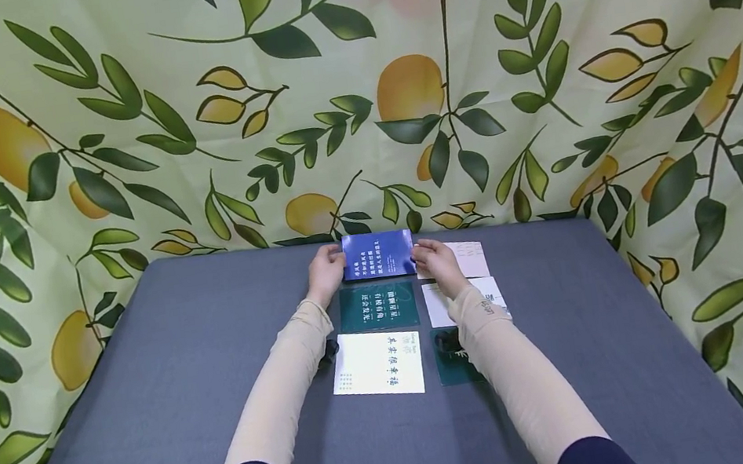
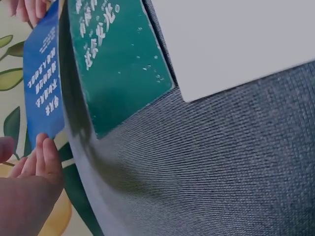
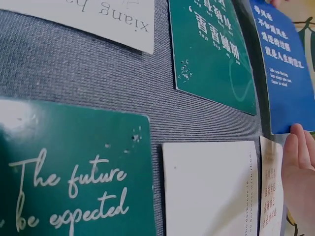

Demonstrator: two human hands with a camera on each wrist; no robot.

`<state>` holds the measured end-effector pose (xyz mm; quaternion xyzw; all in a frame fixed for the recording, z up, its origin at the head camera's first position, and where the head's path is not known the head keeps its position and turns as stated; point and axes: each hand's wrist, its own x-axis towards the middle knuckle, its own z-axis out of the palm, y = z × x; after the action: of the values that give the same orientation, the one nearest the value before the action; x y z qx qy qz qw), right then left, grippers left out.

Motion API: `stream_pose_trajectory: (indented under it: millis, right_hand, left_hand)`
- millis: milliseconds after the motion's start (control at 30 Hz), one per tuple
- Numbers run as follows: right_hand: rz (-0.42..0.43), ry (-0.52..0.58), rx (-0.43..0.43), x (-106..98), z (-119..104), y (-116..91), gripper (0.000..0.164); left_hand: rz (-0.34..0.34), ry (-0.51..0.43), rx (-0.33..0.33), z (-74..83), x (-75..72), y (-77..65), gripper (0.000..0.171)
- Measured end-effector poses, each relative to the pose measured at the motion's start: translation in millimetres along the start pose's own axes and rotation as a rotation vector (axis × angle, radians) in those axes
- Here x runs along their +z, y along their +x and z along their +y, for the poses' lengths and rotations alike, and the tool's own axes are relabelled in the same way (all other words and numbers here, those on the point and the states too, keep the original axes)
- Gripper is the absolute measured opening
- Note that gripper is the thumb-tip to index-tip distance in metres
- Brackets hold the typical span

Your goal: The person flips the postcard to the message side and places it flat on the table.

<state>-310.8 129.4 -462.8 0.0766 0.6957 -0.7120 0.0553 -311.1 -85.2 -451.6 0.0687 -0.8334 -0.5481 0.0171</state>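
A blue postcard with white vertical lettering is held between both hands at the table's far end. My left hand grips its left edge, and my right hand grips its right edge. In the left wrist view the card stands apart from the table. The right wrist view shows the fingers at the card's lower corner. Directly nearer lies a green postcard with white lettering, then a cream postcard with dark lettering.
Under the right arm lie a pinkish postcard, a white postcard and a dark green postcard reading "The future", partly hidden by the sleeve. The grey cloth-covered table ends at a leaf-patterned curtain.
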Motion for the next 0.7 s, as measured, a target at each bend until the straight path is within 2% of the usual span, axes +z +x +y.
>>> stream_pose_trajectory:
  millis: [133, 333, 467, 700]
  right_hand:
    - [0.009, 0.052, -0.007, 0.6, 0.0, 0.2, 0.048]
    - [0.026, 0.121, -0.001, 1.6, -0.7, -0.5, 0.045]
    - [0.035, 0.153, 0.005, 2.1, -1.2, 0.8, 0.043]
    - [0.041, 0.18, -0.037, 4.5, -1.2, 0.6, 0.046]
  left_hand:
    - [0.004, -0.029, 0.012, 3.9, -1.7, -1.1, 0.037]
    - [0.029, 0.024, 0.08, 7.7, -4.1, -2.9, 0.039]
    - [0.056, 0.025, 0.096, 8.8, -5.0, -5.1, 0.04]
    - [0.135, -0.125, 0.082, 12.9, -1.7, -9.2, 0.042]
